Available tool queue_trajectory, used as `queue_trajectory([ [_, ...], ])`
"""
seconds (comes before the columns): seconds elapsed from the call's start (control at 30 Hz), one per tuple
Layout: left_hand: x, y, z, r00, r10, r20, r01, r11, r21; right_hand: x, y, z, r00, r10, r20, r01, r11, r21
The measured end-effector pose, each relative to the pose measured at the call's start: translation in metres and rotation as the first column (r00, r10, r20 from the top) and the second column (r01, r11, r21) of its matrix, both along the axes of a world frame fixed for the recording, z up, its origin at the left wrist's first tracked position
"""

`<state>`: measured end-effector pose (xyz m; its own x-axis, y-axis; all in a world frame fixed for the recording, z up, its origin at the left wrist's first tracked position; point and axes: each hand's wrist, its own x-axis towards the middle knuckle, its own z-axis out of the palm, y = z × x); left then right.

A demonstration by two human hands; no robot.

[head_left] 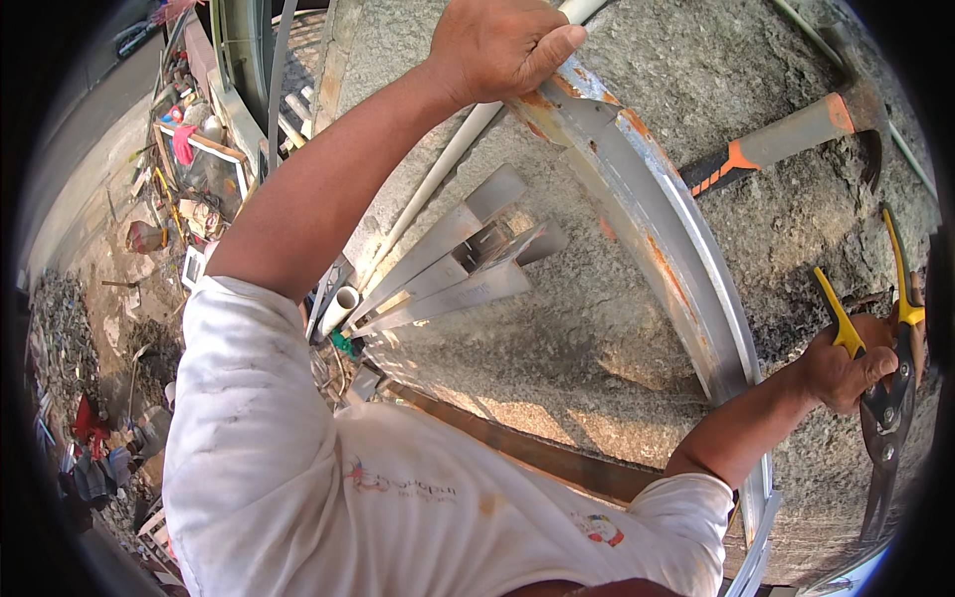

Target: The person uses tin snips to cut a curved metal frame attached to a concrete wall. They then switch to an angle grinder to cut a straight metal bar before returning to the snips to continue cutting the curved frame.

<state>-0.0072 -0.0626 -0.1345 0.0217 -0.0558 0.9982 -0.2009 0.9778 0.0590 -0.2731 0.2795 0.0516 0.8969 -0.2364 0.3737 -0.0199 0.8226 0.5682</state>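
The concrete slab [597, 328] ends at a near edge running from lower left toward the right; beyond it, at far left, the ground drops away to scattered debris. A long rusty metal channel [676, 269] crosses the slab, arcing from upper centre to lower right. The left hand [497, 45] is closed around its far end. The right hand [846, 368], just right of the channel, is clenched on yellow-handled tin snips [885, 408]. A hammer [786, 134] lies far right; grey profiles [453, 269] rest left of the channel.
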Motion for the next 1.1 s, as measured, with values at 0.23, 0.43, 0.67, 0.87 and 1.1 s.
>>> queue_trajectory([
  [0.23,-0.003,0.003,-0.003,0.998,0.065,0.019,-0.066,0.995,0.077,-0.009,0.0,-0.005,0.986,0.142,0.081,-0.147,0.988,0.053],
  [0.43,-0.008,-0.025,0.013,0.948,-0.052,0.314,-0.025,0.971,0.236,-0.014,0.001,0.001,0.953,0.264,0.15,-0.287,0.945,0.159],
  [0.67,0.019,0.046,-0.025,0.944,0.313,0.108,-0.32,0.945,0.062,-0.002,0.006,-0.002,0.999,-0.041,0.009,0.041,0.999,0.007],
  [0.87,0.022,0.057,-0.005,0.976,0.215,0.034,-0.218,0.966,0.14,-0.021,0.02,-0.009,0.985,-0.148,0.094,0.154,0.986,-0.063],
  [1.1,-0.007,-0.037,0.006,0.998,0.02,0.057,-0.017,0.999,-0.051,-0.002,-0.001,0.0,0.991,-0.118,-0.066,0.113,0.99,-0.081],
])
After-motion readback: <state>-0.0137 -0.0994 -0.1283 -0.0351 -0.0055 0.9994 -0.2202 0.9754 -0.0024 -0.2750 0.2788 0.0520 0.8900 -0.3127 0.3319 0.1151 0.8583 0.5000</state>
